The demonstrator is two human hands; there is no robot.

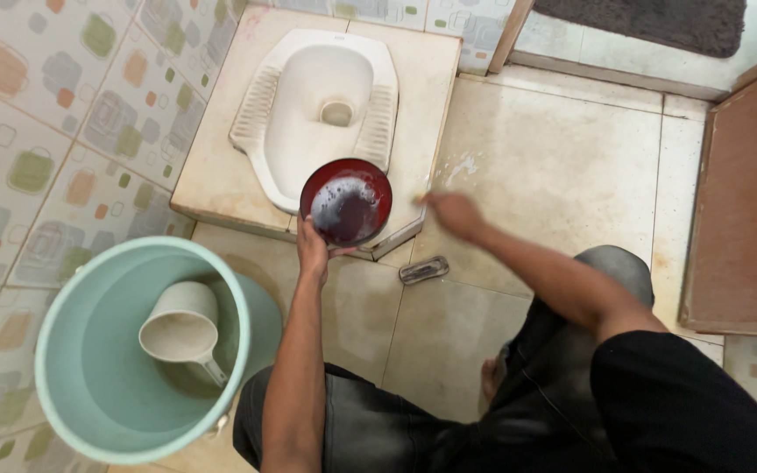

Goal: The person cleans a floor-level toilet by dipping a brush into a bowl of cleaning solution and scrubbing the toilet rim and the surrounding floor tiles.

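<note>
My left hand (312, 247) grips the near rim of a dark red bowl (346, 203) with soapy foam inside, held over the front edge of a white squat toilet (319, 105). My right hand (453, 213) is out to the right of the bowl, blurred, fingers closed around something small and pale that I cannot make out. A small grey brush-like object (423, 270) lies on the floor tile below that hand.
A pale green bucket (63, 350) of water with a white dipper (184, 328) floating in it stands at the lower left. Patterned wall tiles (45, 131) run along the left. A brown door (751, 201) stands at the right, a dark mat (659, 22) beyond the threshold.
</note>
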